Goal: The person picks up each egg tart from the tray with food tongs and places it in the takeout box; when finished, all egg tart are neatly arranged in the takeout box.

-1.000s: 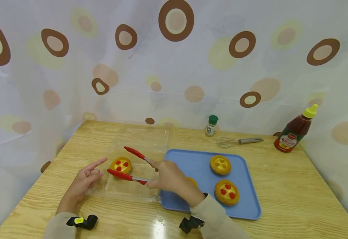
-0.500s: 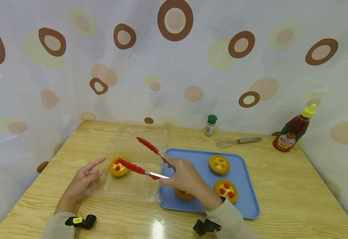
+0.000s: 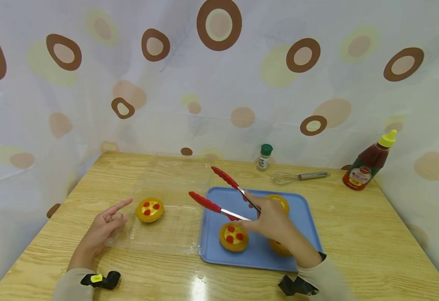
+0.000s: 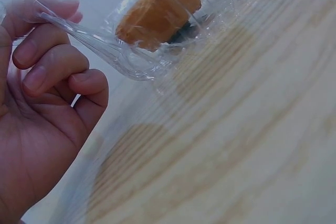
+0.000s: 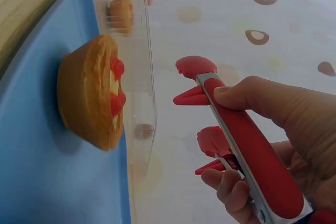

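My right hand (image 3: pixel 275 219) holds red-tipped tongs (image 3: pixel 205 202), their arms spread with nothing between them, over the left part of the blue tray (image 3: pixel 219 196). Under the tongs sits an egg tart (image 3: pixel 234 237) with red toppings; in the right wrist view this tart (image 5: pixel 89 95) stands beside the tongs. My hand partly covers two more tarts on the tray. At the left, my left hand (image 3: pixel 106 228) grips the near-left rim of a clear plastic box (image 4: pixel 131 69), index finger stretched along it. One red-topped tart (image 3: pixel 150 210) lies inside, toward the box's left side.
The box's clear lid (image 3: pixel 178 171) lies folded back toward the wall. Behind the tray are a green-capped shaker (image 3: pixel 264 158) and a whisk (image 3: pixel 298 177). A ketchup bottle (image 3: pixel 368 163) with a yellow cap stands at the far right, before the patterned curtain (image 3: pixel 219 83).
My right hand has drawn the spread tongs away from the tart in the box, moving right over the tray. The left hand has stayed at the box's rim.
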A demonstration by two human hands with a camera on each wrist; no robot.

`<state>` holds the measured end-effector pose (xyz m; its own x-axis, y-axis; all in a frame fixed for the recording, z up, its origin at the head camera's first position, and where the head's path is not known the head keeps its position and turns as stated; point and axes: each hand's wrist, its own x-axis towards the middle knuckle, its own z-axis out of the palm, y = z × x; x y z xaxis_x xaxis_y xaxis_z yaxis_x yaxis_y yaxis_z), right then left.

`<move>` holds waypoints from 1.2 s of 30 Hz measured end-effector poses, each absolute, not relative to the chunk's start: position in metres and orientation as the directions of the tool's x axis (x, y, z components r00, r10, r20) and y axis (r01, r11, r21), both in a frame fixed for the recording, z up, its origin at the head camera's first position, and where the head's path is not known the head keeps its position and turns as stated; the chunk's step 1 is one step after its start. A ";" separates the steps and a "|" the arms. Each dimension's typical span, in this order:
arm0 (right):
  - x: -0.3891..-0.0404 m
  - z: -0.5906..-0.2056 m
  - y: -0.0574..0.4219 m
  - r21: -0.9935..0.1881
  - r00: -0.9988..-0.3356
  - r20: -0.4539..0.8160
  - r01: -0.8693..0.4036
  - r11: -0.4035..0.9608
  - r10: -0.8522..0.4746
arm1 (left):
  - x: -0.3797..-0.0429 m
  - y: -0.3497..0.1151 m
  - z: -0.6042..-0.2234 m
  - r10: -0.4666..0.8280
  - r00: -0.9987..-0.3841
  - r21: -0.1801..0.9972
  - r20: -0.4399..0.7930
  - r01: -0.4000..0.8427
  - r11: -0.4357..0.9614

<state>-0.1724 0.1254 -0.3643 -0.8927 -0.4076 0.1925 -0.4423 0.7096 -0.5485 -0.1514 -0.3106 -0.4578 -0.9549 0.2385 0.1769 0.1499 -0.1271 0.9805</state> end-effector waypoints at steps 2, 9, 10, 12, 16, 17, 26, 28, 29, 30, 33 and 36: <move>-0.172 -0.365 0.136 -0.535 -0.896 0.204 -0.440 0.721 -0.396 | -0.151 -0.311 -0.458 0.239 -0.955 0.981 0.177 0.151 -0.125; -0.168 -0.365 0.163 -0.574 -0.934 0.121 -0.342 0.744 -0.336 | -0.150 -0.313 -0.459 0.256 -0.947 0.979 0.193 0.169 -0.110; -0.168 -0.365 0.166 -0.574 -0.934 0.121 -0.341 0.744 -0.335 | -0.149 -0.314 -0.459 0.253 -0.948 0.980 0.191 0.169 -0.108; -0.167 -0.365 0.173 -0.566 -0.933 0.128 -0.347 0.748 -0.336 | -0.148 -0.314 -0.459 0.244 -0.952 0.981 0.184 0.164 -0.100; -0.166 -0.364 0.191 -0.523 -0.923 0.178 -0.383 0.761 -0.342 | -0.148 -0.313 -0.459 0.227 -0.958 0.983 0.174 0.157 -0.093; -0.166 -0.365 0.195 -0.511 -0.921 0.187 -0.389 0.766 -0.342 | -0.148 -0.313 -0.459 0.227 -0.958 0.983 0.175 0.158 -0.094; -0.160 -0.367 0.234 -0.469 -0.939 0.134 -0.341 0.815 -0.316 | -0.151 -0.310 -0.457 0.255 -0.945 0.976 0.204 0.176 -0.126; -0.159 -0.367 0.243 -0.455 -0.941 0.130 -0.336 0.825 -0.311 | -0.151 -0.310 -0.457 0.255 -0.945 0.976 0.204 0.177 -0.127; -0.159 -0.367 0.248 -0.452 -0.940 0.134 -0.340 0.825 -0.314 | -0.151 -0.310 -0.457 0.255 -0.946 0.976 0.203 0.175 -0.128; -0.158 -0.367 0.252 -0.444 -0.939 0.138 -0.343 0.827 -0.316 | -0.151 -0.310 -0.457 0.255 -0.946 0.976 0.202 0.173 -0.129; -0.156 -0.366 0.265 -0.434 -0.932 0.143 -0.362 0.825 -0.333 | -0.151 -0.310 -0.457 0.257 -0.946 0.977 0.199 0.170 -0.129; -0.155 -0.365 0.275 -0.441 -0.925 0.143 -0.379 0.814 -0.353 | -0.150 -0.311 -0.457 0.258 -0.946 0.977 0.194 0.164 -0.134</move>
